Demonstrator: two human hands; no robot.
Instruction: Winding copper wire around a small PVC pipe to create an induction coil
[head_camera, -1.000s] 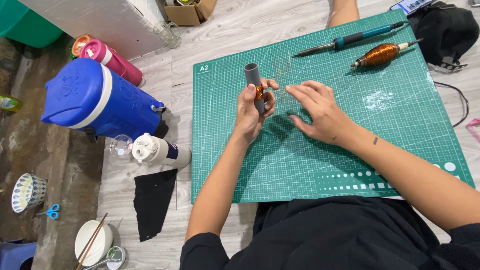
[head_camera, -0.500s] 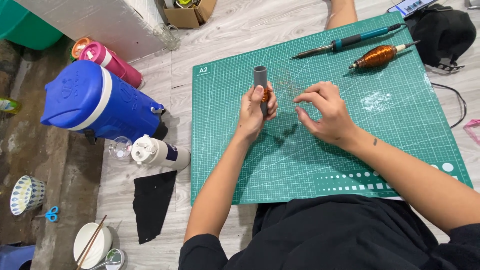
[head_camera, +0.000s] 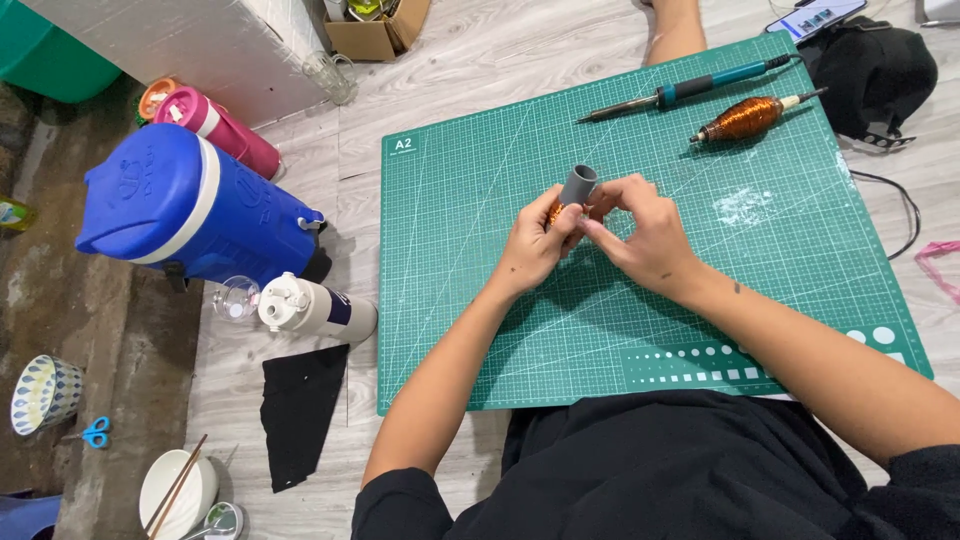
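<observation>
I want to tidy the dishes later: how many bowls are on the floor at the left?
2: a patterned bowl near the left edge, and a white bowl with chopsticks at the bottom. More may lie out of frame.

My one camera sits on the head, looking steeply down at close range over my hands onto the mat (head_camera: 480, 200) on the floor (head_camera: 520, 50)

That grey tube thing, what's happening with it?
A person sitting on the floor holds a short grey plastic tube with copper wire wound on it, above a green cutting mat. The left hand grips it while the right hand pinches beside it. A blue-handled soldering iron and a copper wire spool lie on the mat.
</observation>
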